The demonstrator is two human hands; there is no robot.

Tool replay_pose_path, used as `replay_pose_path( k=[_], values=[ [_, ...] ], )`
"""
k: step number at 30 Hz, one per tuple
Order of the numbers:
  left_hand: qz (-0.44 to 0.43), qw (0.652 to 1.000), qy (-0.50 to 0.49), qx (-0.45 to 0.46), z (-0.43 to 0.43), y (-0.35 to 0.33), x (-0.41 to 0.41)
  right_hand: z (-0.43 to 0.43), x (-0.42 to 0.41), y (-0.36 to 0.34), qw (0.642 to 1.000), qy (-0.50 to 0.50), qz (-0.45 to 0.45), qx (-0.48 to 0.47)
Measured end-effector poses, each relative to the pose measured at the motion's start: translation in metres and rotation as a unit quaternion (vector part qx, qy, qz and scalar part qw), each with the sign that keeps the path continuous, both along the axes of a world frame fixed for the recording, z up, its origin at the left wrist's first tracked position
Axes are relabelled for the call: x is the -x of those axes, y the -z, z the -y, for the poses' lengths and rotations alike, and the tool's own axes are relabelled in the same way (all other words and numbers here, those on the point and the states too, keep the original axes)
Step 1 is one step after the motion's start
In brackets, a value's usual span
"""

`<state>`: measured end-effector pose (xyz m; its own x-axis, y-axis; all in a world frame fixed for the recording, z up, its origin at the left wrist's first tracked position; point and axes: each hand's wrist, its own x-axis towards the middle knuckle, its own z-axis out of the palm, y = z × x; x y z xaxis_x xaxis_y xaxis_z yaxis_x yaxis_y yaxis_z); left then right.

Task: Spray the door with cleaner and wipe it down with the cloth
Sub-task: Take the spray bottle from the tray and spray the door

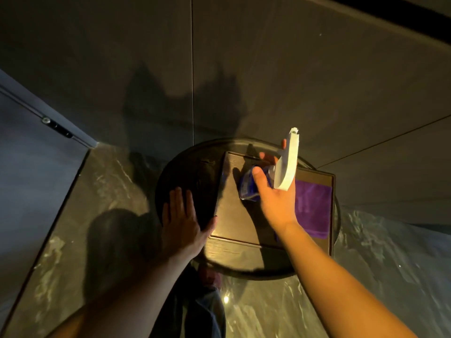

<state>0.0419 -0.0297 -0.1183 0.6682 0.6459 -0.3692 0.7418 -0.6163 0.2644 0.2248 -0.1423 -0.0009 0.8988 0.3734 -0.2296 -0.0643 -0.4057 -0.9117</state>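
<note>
Dim room, warm light from above and behind; hard shadows of head and arms thrown on the dark wall panels [268,69] ahead. Panels are matte grey-brown, split by a thin vertical seam and a diagonal one at right. At far left, a grey-blue door [22,167] with a dark edge strip carrying small metal fittings; it meets the floor at the corner. Floor [366,276] is glossy, marbled stone, pale veins catching the light, one bright glint low in the middle.

Round dark table [185,172] stands against the wall, seen from above. On it sits a rectangular dark wooden tray [231,223] with a raised rim. Purple cloth [314,208] lies flat in the tray's right part, partly hidden by the forearm.

Right hand [275,198] is over the tray, fingers and thumb wrapped around the neck of a spray bottle [249,186]: blue, clear body pointing down and left, white trigger head [288,164] pointing up toward the wall. Whether the bottle's base touches the tray cannot be told.

Left hand [180,220] lies palm-down on the table's left rim, fingers straight and close together, thumb spread toward the tray's near-left corner, gripping nothing.

Dark clothing shows under the table's near edge.
</note>
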Motion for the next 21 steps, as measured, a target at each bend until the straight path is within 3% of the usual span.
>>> replay_pose_path(
  k=[6, 11, 15, 21],
  values=[
    [0.001, 1.0, -0.003, -0.002, -0.001, 0.004, 0.0, -0.009, -0.001, -0.001, 0.999, 0.007, 0.04, -0.016],
    [-0.033, 0.998, 0.013, 0.05, -0.011, -0.014, 0.0, -0.017, -0.002, -0.022, 0.995, -0.067, 0.071, -0.021],
    [-0.058, 0.994, -0.012, 0.097, -0.03, -0.067, 0.004, -0.022, 0.007, -0.043, 0.987, -0.146, 0.051, -0.041],
    [-0.002, 0.987, -0.145, 0.065, -0.057, -0.198, 0.051, -0.065, 0.055, -0.14, 0.975, -0.218, 0.026, -0.04]
  ],
)
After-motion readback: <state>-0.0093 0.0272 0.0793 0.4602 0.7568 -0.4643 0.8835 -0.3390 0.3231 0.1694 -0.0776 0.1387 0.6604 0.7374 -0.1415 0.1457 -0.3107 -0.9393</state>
